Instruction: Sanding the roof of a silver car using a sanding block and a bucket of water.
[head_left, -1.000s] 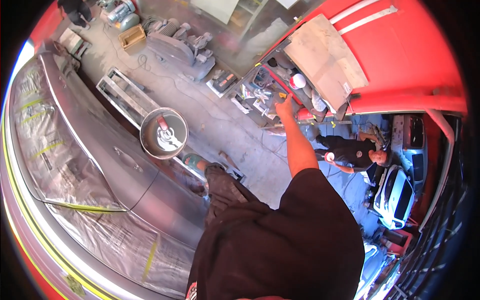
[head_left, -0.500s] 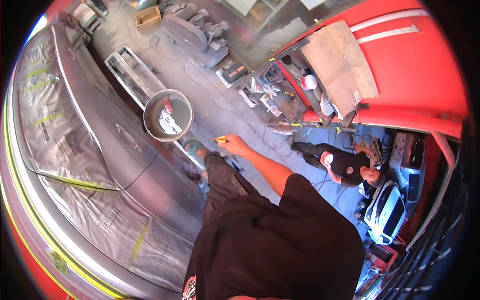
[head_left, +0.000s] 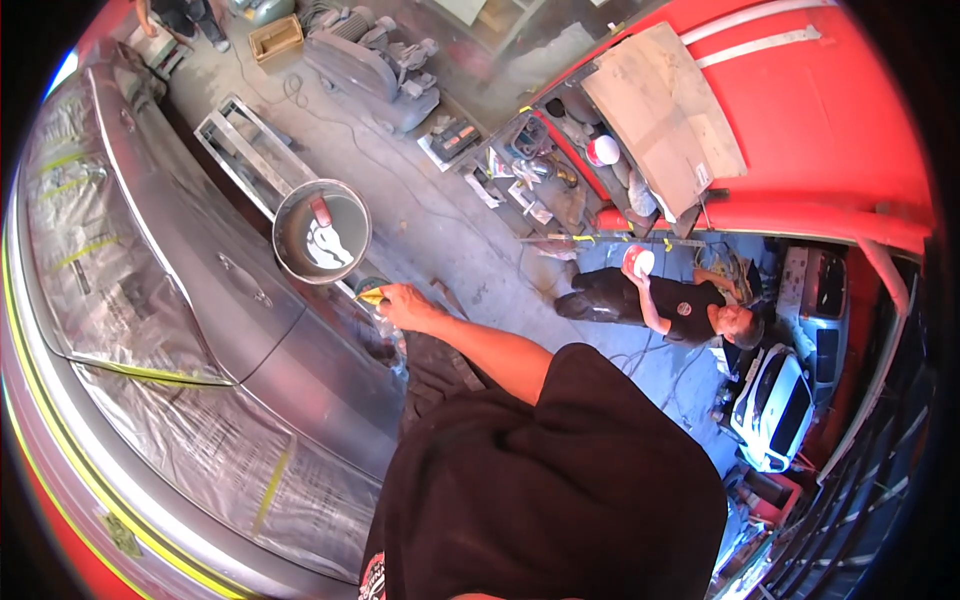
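Observation:
My right hand (head_left: pixel 405 307) reaches forward with its fingers closed on a small yellow folded sheet (head_left: pixel 372 296), perhaps sandpaper. Just beyond it stands a round bucket (head_left: pixel 281 258) of greyish liquid, a bright reflection on its surface. A reddish block (head_left: pixel 320 211) shows inside the bucket, near its far side. To the left runs the side of a dull grey car (head_left: pixel 290 345), its windows masked with clear plastic film (head_left: pixel 140 270) and yellow-green tape. The sheet is apart from the car's panel. My left hand is out of view.
A co-worker (head_left: pixel 660 308) to the right holds a red-and-white tub (head_left: pixel 638 262). Another person (head_left: pixel 185 20) is partly visible far left. A metal frame (head_left: pixel 240 150) lies beside the car; a hose or cable (head_left: pixel 350 140) crosses the floor. Cardboard (head_left: pixel 665 110) rests on a red panel.
My right hand has moved left, closer to the bucket and car, still holding the yellow sheet. The co-worker's tub is raised higher. A second person has appeared at the far left.

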